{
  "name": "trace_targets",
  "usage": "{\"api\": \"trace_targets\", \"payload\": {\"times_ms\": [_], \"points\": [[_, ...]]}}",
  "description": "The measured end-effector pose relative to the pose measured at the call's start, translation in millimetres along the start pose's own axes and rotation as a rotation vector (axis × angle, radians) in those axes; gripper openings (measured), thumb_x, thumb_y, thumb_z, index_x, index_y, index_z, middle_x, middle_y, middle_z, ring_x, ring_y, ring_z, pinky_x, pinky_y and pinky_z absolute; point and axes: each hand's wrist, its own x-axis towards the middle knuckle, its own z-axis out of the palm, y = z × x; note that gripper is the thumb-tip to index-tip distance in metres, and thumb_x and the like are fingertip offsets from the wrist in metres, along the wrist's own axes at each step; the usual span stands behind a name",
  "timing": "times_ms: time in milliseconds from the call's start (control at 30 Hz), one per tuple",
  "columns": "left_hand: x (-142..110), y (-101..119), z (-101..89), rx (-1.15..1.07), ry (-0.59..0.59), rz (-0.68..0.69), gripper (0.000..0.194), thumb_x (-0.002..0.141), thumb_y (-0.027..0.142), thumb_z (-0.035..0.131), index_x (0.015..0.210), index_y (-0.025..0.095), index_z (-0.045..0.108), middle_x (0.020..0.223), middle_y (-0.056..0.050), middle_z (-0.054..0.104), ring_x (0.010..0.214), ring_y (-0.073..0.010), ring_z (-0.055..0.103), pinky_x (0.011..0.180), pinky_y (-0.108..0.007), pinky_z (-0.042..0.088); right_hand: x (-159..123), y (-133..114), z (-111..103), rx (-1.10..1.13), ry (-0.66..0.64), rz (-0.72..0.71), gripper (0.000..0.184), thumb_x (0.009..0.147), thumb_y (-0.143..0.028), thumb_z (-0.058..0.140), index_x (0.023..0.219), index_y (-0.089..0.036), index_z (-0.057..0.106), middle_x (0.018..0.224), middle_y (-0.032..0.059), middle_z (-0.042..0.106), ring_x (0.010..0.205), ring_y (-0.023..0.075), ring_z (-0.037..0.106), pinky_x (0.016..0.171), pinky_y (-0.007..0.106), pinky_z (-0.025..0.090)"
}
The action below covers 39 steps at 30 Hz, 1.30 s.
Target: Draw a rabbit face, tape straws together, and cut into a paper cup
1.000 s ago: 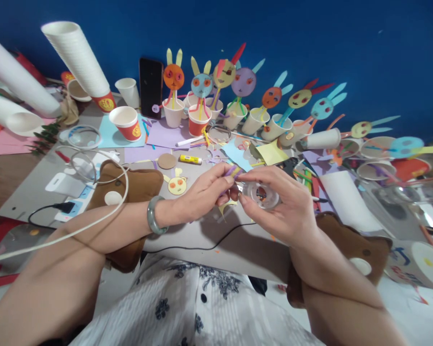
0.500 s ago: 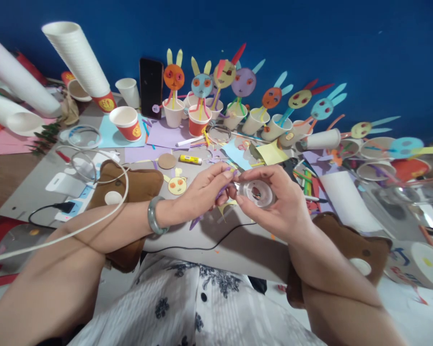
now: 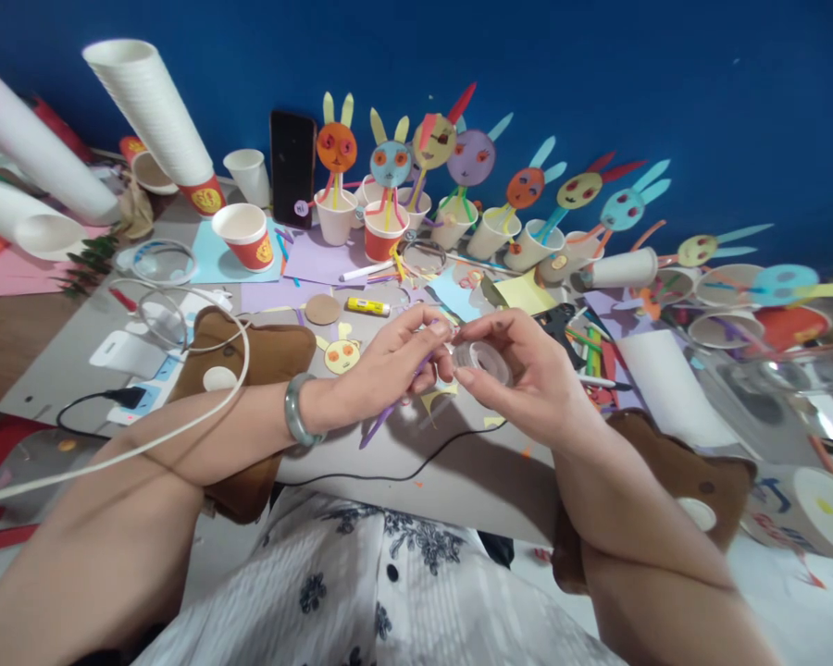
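"Pinching is seen at the left hand [image 3: 404,356], but what is held?"

"A thin purple strip [image 3: 375,432] is clamped between thumb and fingers, its lower end slanted down over the table [image 3: 361,462]."

"And by the right hand [image 3: 538,375]?"

"A clear round container [image 3: 487,361] is gripped between thumb and fingers, just beside the left fingertips; whether the hands are touching cannot be told."

"What is found around them?"

"A yellow rabbit face [image 3: 341,356] is laid flat by the left forearm, with a brown disc [image 3: 323,309] and a yellow glue stick [image 3: 368,306] beyond it. A green bangle [image 3: 302,410] is worn on the left wrist."

"Farther out?"

"Rabbit figures are stood in paper cups along the blue wall [image 3: 215,65], an orange rabbit face [image 3: 337,146] among them, near an upright phone [image 3: 292,166]."
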Motion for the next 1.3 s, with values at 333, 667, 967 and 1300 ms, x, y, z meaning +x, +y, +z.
{"api": "trace_targets", "payload": {"times_ms": [333, 667, 967, 1300], "points": [[-0.9, 6.5, 2.9, 0.046, 0.105, -0.151, 0.023, 0.106, 0.043, 0.046, 0.094, 0.023, 0.044, 0.079, 0.007, 0.058, 0.045, -0.0016, 0.043, 0.038, -0.014, 0.034, 13.8, 16.0, -4.4, 0.128, -0.068, 0.077, 0.034, 0.084, -0.045, 0.078, 0.105, -0.022, 0.065, 0.099, 0.0068, 0.073, 0.09, 0.0209, 0.071, 0.079, 0.035, 0.06], [3.5, 3.1, 0.1, 0.058, 0.158, -0.131, 0.022, 0.106, 0.032, 0.047, 0.087, 0.022, 0.048, 0.057, 0.007, 0.048, 0.046, -0.0054, 0.044, 0.043, -0.015, 0.039, 19.1, 18.2, -6.4, 0.248, -0.162, 0.209, 0.042, 0.08, -0.048, 0.082, 0.104, -0.02, 0.062, 0.099, 0.0077, 0.075, 0.086, 0.0197, 0.073, 0.069, 0.031, 0.059], [9.1, 9.2, 0.4, 0.008, 0.25, -0.159, 0.02, 0.104, 0.026, 0.05, 0.085, 0.02, 0.051, 0.063, 0.006, 0.052, 0.049, -0.0047, 0.047, 0.045, -0.016, 0.038, 26.6, 39.2, -6.2, 0.311, -0.188, 0.334, 0.043, 0.079, -0.056, 0.083, 0.098, -0.024, 0.062, 0.087, 0.0022, 0.077, 0.074, 0.0199, 0.075, 0.061, 0.03, 0.059], [10.9, 15.8, 2.0, -0.046, 0.304, -0.265, 0.02, 0.097, 0.02, 0.056, 0.078, 0.017, 0.056, 0.074, 0.002, 0.055, 0.064, -0.0079, 0.054, 0.063, -0.022, 0.045, 34.5, 48.8, 0.8, 0.339, -0.301, 0.431, 0.065, 0.066, -0.081, 0.079, 0.092, -0.023, 0.065, 0.077, 0.0024, 0.072, 0.066, 0.0184, 0.068, 0.056, 0.03, 0.054]]}}
